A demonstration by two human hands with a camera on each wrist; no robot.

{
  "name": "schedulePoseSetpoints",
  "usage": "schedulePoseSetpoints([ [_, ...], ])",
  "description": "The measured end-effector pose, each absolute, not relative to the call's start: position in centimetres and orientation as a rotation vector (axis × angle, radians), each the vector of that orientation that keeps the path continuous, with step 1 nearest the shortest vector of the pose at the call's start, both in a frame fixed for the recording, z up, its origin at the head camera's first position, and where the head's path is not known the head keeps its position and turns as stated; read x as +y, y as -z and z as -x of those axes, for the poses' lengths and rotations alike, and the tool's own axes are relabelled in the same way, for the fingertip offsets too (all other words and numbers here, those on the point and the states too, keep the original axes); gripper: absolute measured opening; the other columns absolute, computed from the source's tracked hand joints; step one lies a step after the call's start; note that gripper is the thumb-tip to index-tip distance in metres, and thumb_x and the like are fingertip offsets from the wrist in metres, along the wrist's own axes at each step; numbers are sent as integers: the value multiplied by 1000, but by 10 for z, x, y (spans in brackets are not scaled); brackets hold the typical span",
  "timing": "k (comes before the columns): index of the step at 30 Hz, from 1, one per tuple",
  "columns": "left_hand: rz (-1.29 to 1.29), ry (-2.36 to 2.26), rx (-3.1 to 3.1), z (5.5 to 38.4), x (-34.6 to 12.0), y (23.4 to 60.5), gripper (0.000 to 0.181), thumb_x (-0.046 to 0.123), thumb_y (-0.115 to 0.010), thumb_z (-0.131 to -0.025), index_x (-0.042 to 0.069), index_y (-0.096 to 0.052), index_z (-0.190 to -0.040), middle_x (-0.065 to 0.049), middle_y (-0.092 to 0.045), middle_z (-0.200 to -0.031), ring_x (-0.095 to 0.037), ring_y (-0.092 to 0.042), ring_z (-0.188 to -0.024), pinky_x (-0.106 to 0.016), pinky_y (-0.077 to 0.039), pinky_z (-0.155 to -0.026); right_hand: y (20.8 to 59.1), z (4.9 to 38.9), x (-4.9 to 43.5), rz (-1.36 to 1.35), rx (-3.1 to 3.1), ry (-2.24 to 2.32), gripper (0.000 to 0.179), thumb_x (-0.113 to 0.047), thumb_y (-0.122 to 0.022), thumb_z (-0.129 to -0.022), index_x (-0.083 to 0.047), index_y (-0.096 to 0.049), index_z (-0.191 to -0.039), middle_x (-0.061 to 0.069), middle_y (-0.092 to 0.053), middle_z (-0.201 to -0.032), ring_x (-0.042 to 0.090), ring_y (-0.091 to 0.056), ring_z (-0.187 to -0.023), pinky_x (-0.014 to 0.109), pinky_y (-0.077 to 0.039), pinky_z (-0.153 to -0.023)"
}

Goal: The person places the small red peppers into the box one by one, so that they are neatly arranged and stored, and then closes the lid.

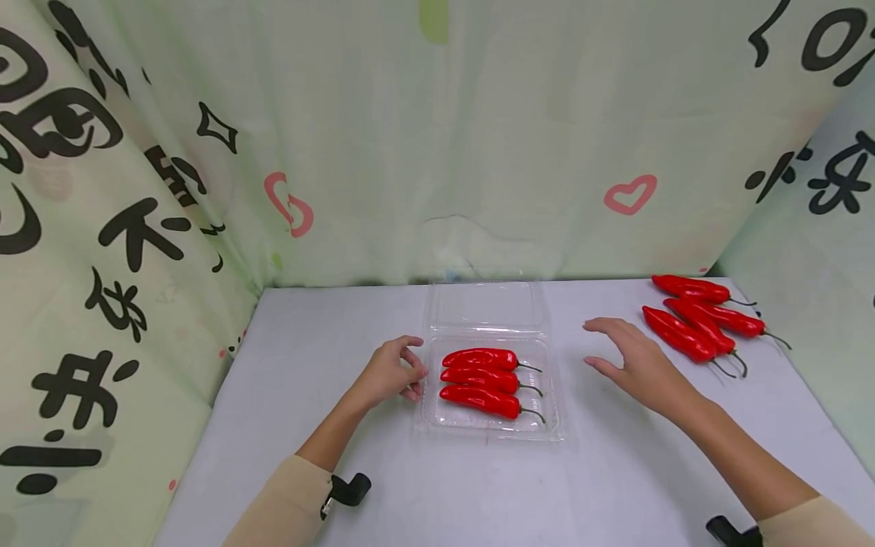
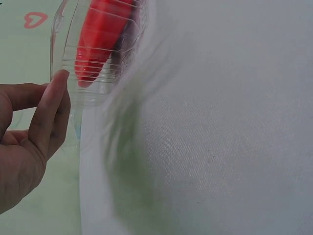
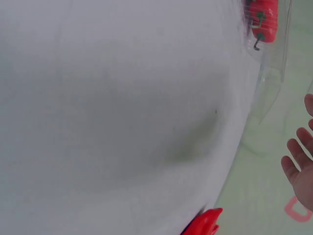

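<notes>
A clear plastic clamshell box (image 1: 487, 433) lies on the table with its lid (image 1: 487, 308) folded back toward the curtain. Three red chili peppers (image 1: 481, 380) lie side by side in its base, green stems to the right. At the box's left edge, my left hand (image 1: 393, 374) pinches the rim with its fingertips; the left wrist view shows the fingers (image 2: 51, 107) at the plastic beside a red pepper (image 2: 100, 41). My right hand (image 1: 639, 368) hovers over the table with thumb and fingers apart, holding nothing. It is between the box and several loose red peppers (image 1: 683, 334).
The loose peppers lie at the table's back right corner, their stems near its right edge. A pale printed curtain (image 1: 533, 152) hangs behind the white table (image 1: 492, 494) and along both sides.
</notes>
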State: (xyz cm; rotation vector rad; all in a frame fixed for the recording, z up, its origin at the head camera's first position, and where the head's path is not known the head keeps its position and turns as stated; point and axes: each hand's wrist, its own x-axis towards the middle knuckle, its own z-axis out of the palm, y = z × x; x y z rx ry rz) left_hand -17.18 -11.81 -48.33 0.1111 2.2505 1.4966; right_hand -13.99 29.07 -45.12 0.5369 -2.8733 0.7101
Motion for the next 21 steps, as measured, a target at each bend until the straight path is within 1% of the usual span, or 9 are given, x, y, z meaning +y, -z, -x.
schedulePoseSetpoints([
  [5, -105, -1502, 2246, 173, -118, 483, 58, 2, -70, -95, 1, -47, -148, -18, -65, -102, -25, -72, -64, -33, -64, -59, 455, 145, 314, -433, -2876, -693, 70, -12, -87, -81, -2, -53, -142, 25, -57, -140, 47, -52, -129, 71, -51, -96],
  [7, -105, -1505, 2246, 173, -119, 483, 58, 2, -70, -95, 1, -47, -148, -18, -65, -101, -25, -73, -64, -33, -64, -59, 458, 147, 324, -391, -2892, -701, 72, -12, -86, -82, 0, -52, -143, 27, -55, -141, 50, -50, -129, 73, -49, -96],
  [13, -101, -1497, 2249, 172, -118, 483, 57, 2, -70, -95, 1, -48, -147, -18, -65, -102, -21, -71, -61, -32, -64, -59, 466, 152, 356, -248, -2959, -719, 80, -16, -85, -84, 2, -44, -150, 34, -47, -146, 55, -43, -133, 77, -46, -95],
  [18, -97, -1478, 2254, 172, -118, 481, 57, 3, -70, -95, 2, -47, -148, -17, -65, -101, -19, -70, -60, -31, -63, -59, 473, 156, 378, -125, -2993, -717, 87, -17, -85, -83, 2, -38, -154, 37, -43, -146, 58, -41, -129, 78, -48, -89],
  [21, -100, -1473, 2259, 171, -118, 481, 57, 3, -70, -95, 2, -47, -148, -16, -65, -101, -19, -70, -60, -31, -63, -59, 474, 160, 388, -63, -3009, -705, 90, -15, -85, -83, 2, -35, -156, 38, -42, -145, 59, -41, -126, 77, -50, -88],
])
